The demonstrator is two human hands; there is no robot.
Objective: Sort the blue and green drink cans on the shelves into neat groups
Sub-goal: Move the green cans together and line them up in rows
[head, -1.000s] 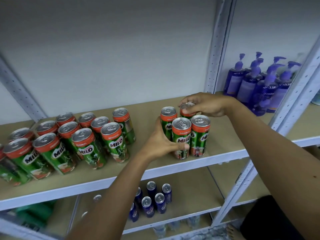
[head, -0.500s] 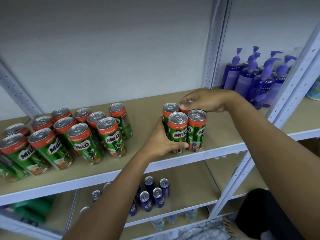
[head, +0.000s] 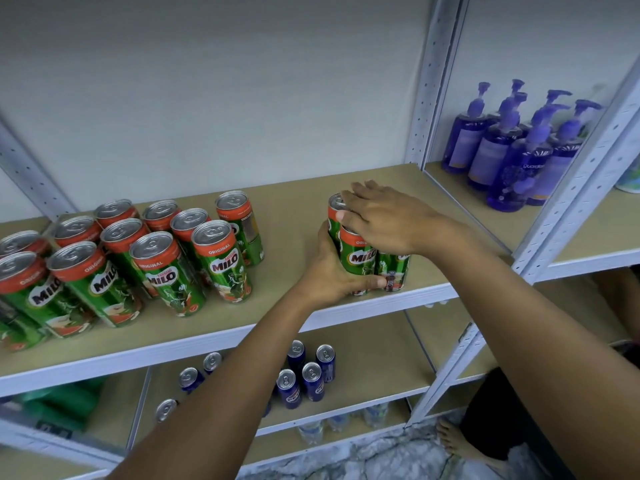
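- Green-and-red Milo drink cans in a small tight cluster (head: 360, 258) stand upright near the front edge of the tan shelf board (head: 294, 209), right of its middle; I can count at least three, packed touching.
- My left hand (head: 332, 275) wraps the cluster from the left and front: the palm lies against the cans' sides, the thumb curls across the base of the front can, so this grip is closed around the group.
- My right hand (head: 384, 216) lies over the can tops, fingers fairly straight and close together, pointing left and covering the lids. It presses flat rather than pinching; I see no finger curled under a rim.
- A larger group of green Milo cans with silver lids (head: 138, 258) stands on the same board to the left, well apart from the cluster, in rough rows that run off the left edge.
- One can at the back right of that group (head: 242, 226) stands a little apart from its neighbours.
- Blue slim cans (head: 304, 375) stand on the shelf below, partly hidden behind my left forearm.
- Purple pump bottles (head: 509, 147) crowd the neighbouring bay to the right, behind a white perforated metal upright (head: 429, 81).
- Clear plastic bottles (head: 339, 424) show blurred on the lowest shelf.
- A bare foot (head: 453, 441) rests on the marbled floor at lower right.
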